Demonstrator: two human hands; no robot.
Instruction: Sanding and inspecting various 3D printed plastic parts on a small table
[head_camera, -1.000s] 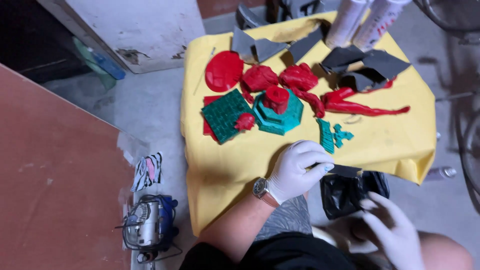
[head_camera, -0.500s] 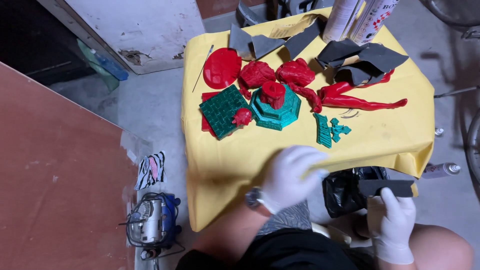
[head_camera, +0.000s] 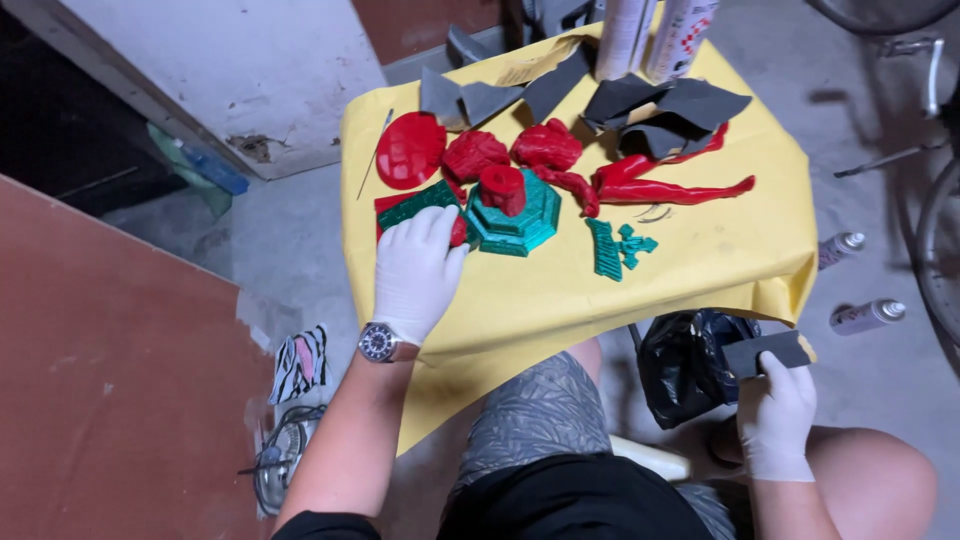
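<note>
My left hand (head_camera: 417, 270), in a white glove with a wristwatch, rests on a flat green printed plate (head_camera: 415, 203) and a small red piece on the yellow sheet (head_camera: 700, 260). Its fingers curl over these parts. Next to it stands a green stepped hexagonal base (head_camera: 520, 222) with a red piece on top. My right hand (head_camera: 777, 415), also gloved, is low at the right and grips a dark sheet of sandpaper (head_camera: 768, 353) beside my knee. Red printed parts (head_camera: 545, 147), a red disc (head_camera: 409, 149) and a long red figure (head_camera: 665, 185) lie farther back.
Grey sandpaper pieces (head_camera: 655, 103) and two spray cans (head_camera: 655, 35) stand at the far edge. A small green cross-shaped part (head_camera: 616, 246) lies mid-sheet. A black bag (head_camera: 690, 360) hangs below the table. Spray cans (head_camera: 865, 316) lie on the floor at right; a brown board (head_camera: 110, 380) is at left.
My left hand moved from the sheet's near right edge up and left onto the green plate. My right hand took hold of the dark sandpaper and lifted it beside the black bag.
</note>
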